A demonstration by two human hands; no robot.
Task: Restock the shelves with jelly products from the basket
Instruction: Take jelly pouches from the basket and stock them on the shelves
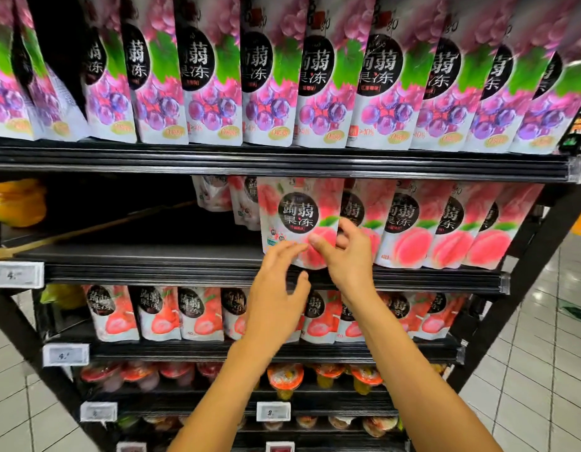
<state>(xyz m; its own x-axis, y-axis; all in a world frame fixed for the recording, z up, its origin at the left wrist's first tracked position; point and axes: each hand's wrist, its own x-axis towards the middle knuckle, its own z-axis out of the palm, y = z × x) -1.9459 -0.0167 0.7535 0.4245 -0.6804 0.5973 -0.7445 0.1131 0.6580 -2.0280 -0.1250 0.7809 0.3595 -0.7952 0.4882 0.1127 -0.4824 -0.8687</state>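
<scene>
Left of the front peach pouch [299, 216], the middle shelf [136, 252] lay open to me as far as a yellow pack [18, 203]. On its right a packed row of peach pouches [445, 230] blocked the way. The upper shelf's rail [282, 161] hung close above, and two pouches [227, 200] stood further back.

A black metal shelving unit [282, 161] filled the view, its tiers set one above another and fronted by ribbed black edge strips [413, 283]. Slanted black uprights [527, 282] framed it on both sides. White price tags [16, 274] were clipped to the shelf fronts at the left and lower down, their print blurred. The floor [540, 380] was of pale, glossy square tiles with dark grout lines, showing soft reflected light and a green mark [576, 313] at the right.
</scene>
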